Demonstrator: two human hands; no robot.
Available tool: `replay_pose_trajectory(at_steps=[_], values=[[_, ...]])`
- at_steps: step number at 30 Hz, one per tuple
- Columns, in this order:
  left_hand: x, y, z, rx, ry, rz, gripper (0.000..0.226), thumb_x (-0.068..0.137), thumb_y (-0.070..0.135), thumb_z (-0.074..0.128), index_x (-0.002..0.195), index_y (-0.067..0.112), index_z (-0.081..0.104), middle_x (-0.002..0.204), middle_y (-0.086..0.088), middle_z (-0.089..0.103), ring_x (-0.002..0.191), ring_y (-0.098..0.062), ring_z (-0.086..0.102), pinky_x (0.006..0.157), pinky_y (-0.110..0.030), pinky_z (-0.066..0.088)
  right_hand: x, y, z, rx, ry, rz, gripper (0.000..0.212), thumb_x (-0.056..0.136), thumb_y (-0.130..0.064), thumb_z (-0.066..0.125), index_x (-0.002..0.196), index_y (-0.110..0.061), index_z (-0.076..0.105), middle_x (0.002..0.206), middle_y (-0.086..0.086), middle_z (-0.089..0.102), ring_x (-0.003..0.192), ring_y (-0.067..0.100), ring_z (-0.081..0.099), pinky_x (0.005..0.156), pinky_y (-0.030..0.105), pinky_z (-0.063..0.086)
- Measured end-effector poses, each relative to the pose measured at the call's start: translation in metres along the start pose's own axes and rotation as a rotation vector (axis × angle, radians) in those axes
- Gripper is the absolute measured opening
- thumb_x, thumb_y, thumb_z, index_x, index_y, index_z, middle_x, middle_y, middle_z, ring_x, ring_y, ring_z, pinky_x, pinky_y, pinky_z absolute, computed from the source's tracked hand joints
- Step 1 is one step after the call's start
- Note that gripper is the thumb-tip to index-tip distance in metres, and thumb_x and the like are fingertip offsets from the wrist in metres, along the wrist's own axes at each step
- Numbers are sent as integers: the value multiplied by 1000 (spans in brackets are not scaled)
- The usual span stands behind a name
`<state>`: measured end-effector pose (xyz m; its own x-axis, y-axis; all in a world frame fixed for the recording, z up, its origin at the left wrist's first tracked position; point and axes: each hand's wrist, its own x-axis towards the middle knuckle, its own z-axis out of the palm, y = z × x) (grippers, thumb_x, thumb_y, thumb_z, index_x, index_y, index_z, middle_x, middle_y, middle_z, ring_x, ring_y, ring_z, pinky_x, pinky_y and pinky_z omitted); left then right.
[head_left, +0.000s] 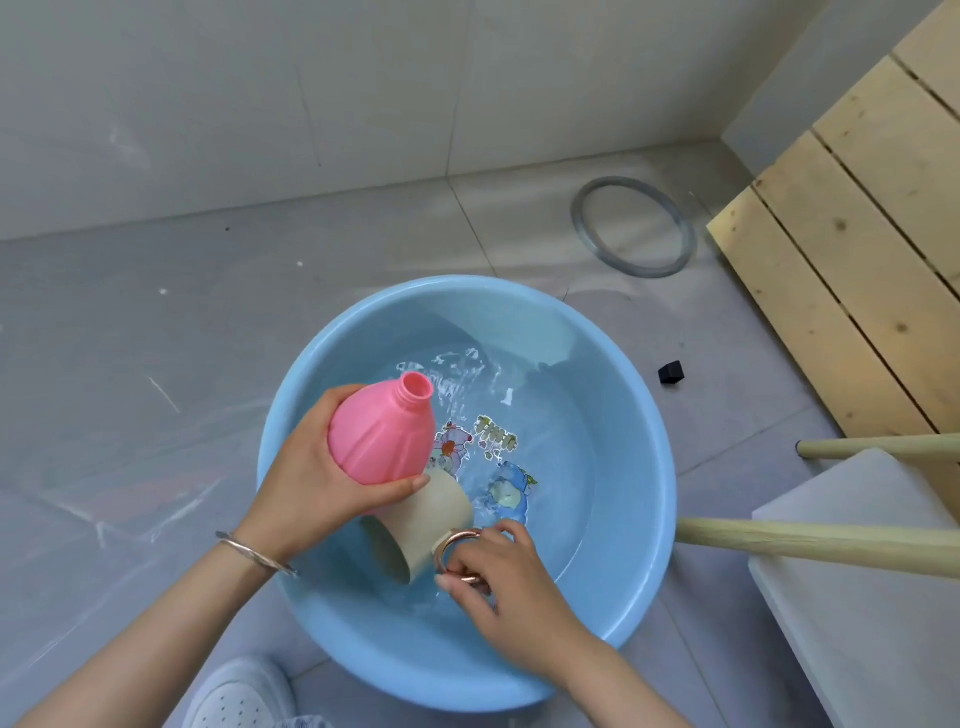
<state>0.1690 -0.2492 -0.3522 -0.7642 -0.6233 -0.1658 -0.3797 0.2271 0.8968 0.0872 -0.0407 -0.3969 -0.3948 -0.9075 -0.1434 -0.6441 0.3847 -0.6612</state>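
Looking down through the head camera, I see the toe of a white shoe (244, 696) at six o'clock, nearest to me on the grey floor. Just beyond it sits a round blue basin (660, 447) holding shallow clear water, with cartoon stickers (498, 441) on its bottom. Both forearms reach in from the lower edge. The left hand (317, 467), with a thin metal bracelet (254, 553) on its wrist, is wrapped round the wide body of a pink bottle (382, 431), grasping it firmly over the nine o'clock side of the basin. The bottle has no cap, and its open neck points toward twelve o'clock. Its base lies right against a beige cup (421, 525), which is tilted on its side low in the basin, near the middle toward six o'clock. The right hand (498, 577) has its fingers curled round the cup's copper ring handle (462, 558), holding it at about five o'clock of the basin. At three o'clock, pale wooden legs (810, 540) and a white seat (857, 597) stand just beside the basin. Farther off, at two o'clock, a small black block (670, 372) lies on the floor. Beyond it lies a grey ring (632, 228) at one o'clock, near a slatted wooden board (857, 234) that leans by the white wall.
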Motion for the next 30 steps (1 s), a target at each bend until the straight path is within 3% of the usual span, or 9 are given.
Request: replay_pose_trajectory(at_steps=[3, 6, 10, 13, 15, 18, 22, 26, 30], values=[[0, 1, 0, -6, 15, -4, 89, 38, 54, 87, 117, 37, 49, 109, 21, 59, 94, 8, 56, 72, -13, 44, -1, -5, -8, 306, -1, 197, 26, 86, -49, 48, 70, -28, 49, 64, -17, 45, 73, 0, 41, 84, 16, 31], [1, 1, -3, -8, 25, -6, 89, 38, 53, 88, 117, 38, 49, 109, 22, 58, 95, 9, 55, 71, -12, 44, -2, 2, -20, 592, 32, 330, 31, 85, -44, 54, 66, -20, 53, 62, -11, 44, 64, 2, 38, 65, 17, 32], [3, 2, -4, -26, 38, -11, 89, 39, 51, 89, 117, 36, 50, 109, 23, 58, 95, 9, 55, 66, -3, 44, -12, 12, -35, 777, 105, 407, 36, 78, -52, 55, 64, -18, 54, 64, -9, 49, 69, 6, 46, 75, 25, 38], [2, 4, -3, -27, 44, 1, 87, 40, 49, 87, 117, 36, 50, 108, 24, 57, 94, 12, 54, 65, 1, 41, -18, 14, -50, 879, 237, 453, 42, 70, -55, 57, 63, -14, 53, 62, -11, 51, 66, 2, 49, 75, 19, 40], [1, 4, -2, -28, 32, 6, 86, 40, 49, 87, 116, 36, 49, 108, 24, 57, 94, 11, 55, 65, 0, 41, -19, 13, -63, 931, 324, 454, 42, 66, -60, 65, 60, -19, 56, 63, -8, 52, 69, 7, 50, 80, 28, 37], [-2, 1, 0, -8, -2, 10, 88, 39, 53, 86, 117, 38, 48, 108, 25, 57, 95, 9, 56, 68, -3, 43, -16, 8, -85, 953, 447, 434, 47, 60, -65, 72, 56, -20, 57, 62, -4, 51, 71, 11, 53, 88, 36, 39], [-7, -3, 7, 38, -55, 34, 89, 39, 57, 87, 116, 40, 47, 110, 28, 54, 98, 10, 54, 74, -1, 40, -7, -5, -115, 801, 603, 455, 56, 55, -74, 70, 49, -21, 53, 53, -8, 45, 64, 11, 47, 71, 18, 38], [-10, -11, 14, 81, -114, 54, 92, 40, 61, 86, 120, 39, 46, 114, 24, 54, 102, 5, 54, 83, -12, 44, -2, -22, -135, 696, 646, 461, 46, 74, -47, 72, 42, -20, 51, 47, -10, 44, 53, 6, 42, 56, 12, 34], [-13, -16, 18, 93, -140, 74, 89, 43, 56, 88, 119, 38, 47, 114, 23, 55, 102, 2, 56, 82, -15, 44, -1, -38, -141, 652, 631, 456, 46, 75, -42, 69, 41, -20, 48, 46, -8, 38, 50, 9, 33, 49, 14, 28]])
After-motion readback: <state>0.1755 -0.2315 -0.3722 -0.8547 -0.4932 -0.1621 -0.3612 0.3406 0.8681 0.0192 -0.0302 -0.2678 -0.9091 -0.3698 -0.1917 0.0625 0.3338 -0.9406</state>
